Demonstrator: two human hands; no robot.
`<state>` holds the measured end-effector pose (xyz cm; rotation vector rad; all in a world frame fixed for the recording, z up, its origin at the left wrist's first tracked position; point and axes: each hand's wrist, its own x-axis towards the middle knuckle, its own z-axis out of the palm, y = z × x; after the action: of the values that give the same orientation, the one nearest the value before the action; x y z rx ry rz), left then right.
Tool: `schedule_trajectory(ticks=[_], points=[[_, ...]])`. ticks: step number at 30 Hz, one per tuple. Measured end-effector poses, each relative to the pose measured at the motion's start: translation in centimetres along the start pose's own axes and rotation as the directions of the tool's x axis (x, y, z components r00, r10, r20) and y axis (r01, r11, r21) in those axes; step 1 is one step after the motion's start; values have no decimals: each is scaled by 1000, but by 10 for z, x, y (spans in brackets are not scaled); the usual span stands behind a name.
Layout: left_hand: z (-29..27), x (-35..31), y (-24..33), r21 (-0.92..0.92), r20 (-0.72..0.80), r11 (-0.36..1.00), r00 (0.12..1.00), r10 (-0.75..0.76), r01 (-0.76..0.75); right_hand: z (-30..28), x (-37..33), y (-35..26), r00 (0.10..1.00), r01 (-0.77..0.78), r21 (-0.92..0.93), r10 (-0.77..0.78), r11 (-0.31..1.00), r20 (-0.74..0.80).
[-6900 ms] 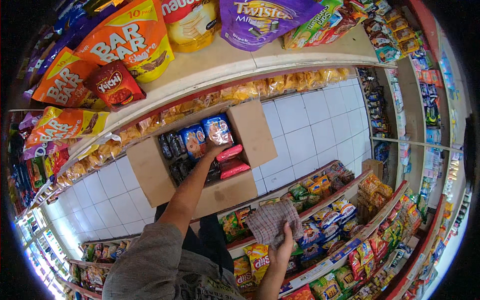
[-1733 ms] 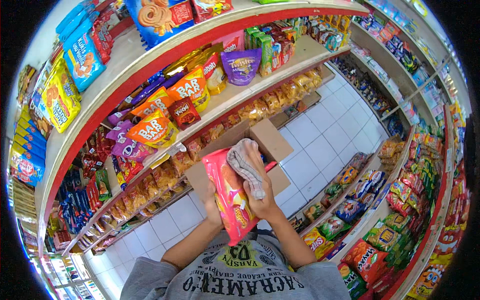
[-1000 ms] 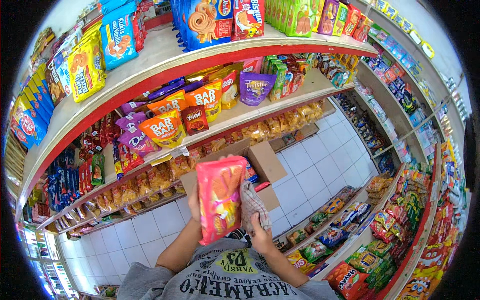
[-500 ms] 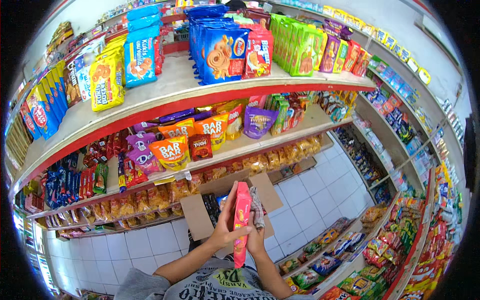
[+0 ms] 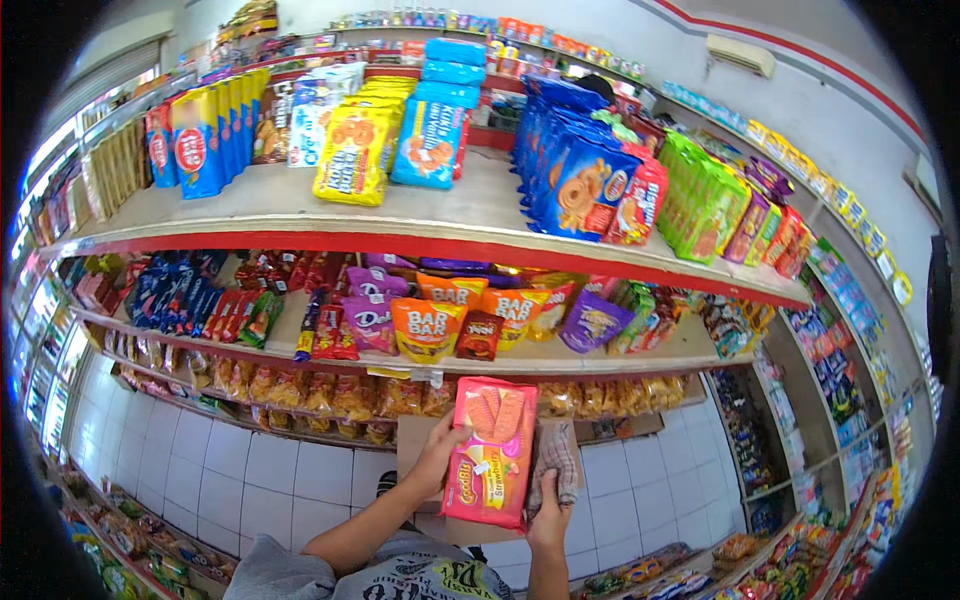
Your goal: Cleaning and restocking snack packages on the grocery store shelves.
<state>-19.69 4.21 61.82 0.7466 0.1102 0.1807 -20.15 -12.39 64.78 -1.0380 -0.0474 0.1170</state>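
A pink-red biscuit pack (image 5: 488,455) is held up in front of my chest, its broad face with pictured wafers turned upward. My left hand (image 5: 438,462) grips it by the left edge, thumb over the front. At the pack's lower right, my right hand (image 5: 547,518) is closed on a folded grey checked cloth (image 5: 556,462), which lies alongside the pack's right edge. Whether the right fingers also support the pack from behind is hidden. Beneath, a cardboard box (image 5: 412,437) shows in part; the pack and my hands cover most of it.
An upper shelf (image 5: 490,212) with a red edge bears yellow packs (image 5: 352,150), light-blue packs (image 5: 430,140) and dark-blue packs (image 5: 585,185). Orange pouches (image 5: 430,328) stand on the shelf below. White floor tiles (image 5: 300,480) lie beneath, with more stocked shelves (image 5: 830,390) at the right.
The biscuit pack has turned from its narrow side to show its broad front. The view has swung left, and my right hand with the cloth now shows beside the pack.
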Motion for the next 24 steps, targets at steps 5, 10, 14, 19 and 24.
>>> schedule_trajectory(ticks=[5,10,14,19,24], points=[[-15,-12,-6,84,-115,996,993,-28,38,-6,-2,20,989,19,-364,36,931,142],[-6,-22,2,166,20,985,999,-50,46,-18,2,21,992,-69,-387,106,919,75],[1,-22,4,224,-30,966,991,-128,131,-23,16,28,985,20,-409,51,912,163],[2,-2,20,-56,-103,998,995,15,-21,5,-35,-3,890,274,-421,-62,865,451],[12,-7,-5,177,-82,970,985,-152,164,24,-37,-25,919,201,-228,-103,953,381]])
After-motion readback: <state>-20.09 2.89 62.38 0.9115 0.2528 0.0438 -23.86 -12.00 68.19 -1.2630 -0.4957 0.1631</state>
